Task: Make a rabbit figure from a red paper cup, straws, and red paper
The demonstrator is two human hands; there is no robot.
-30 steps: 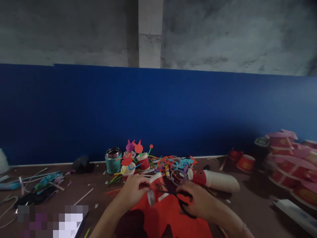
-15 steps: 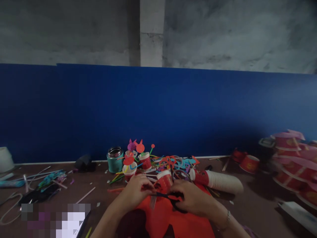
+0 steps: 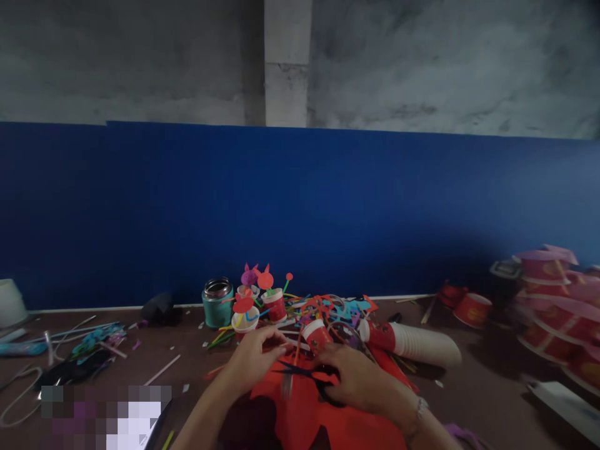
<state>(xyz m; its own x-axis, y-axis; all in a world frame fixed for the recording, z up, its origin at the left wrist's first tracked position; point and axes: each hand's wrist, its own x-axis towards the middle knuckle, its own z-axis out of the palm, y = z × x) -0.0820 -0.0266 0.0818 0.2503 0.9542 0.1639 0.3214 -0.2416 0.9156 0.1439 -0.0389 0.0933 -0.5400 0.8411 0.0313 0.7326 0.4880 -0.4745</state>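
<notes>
Over the red paper (image 3: 356,428), near the middle of the table (image 3: 473,406), the scissors (image 3: 304,372) point toward the left, their blades seeming slightly parted. The right hand (image 3: 349,375) grasps them by the dark handles, the sound place to hold them; they should feel stiff, hard and fairly light, with the blades the part to keep fingers off. Near the blade tips, the left hand (image 3: 253,356) has thumb and fingers brought close together, perhaps on a small reddish scrap, but I cannot tell whether anything is pinched there. The red paper is probably light and floppy, quick to crease, so best taken by an edge. A blurred clear object (image 3: 287,382) shows just below the blades. Beyond the right hand, a paper cup (image 3: 315,334) leans; it is likely light and easily dented, so gentle pressure around its wall would suit. Farther out are the pile of coloured scraps (image 3: 328,306), the stack of cups (image 3: 422,344) and, toward the left, a turquoise jar (image 3: 218,311).
</notes>
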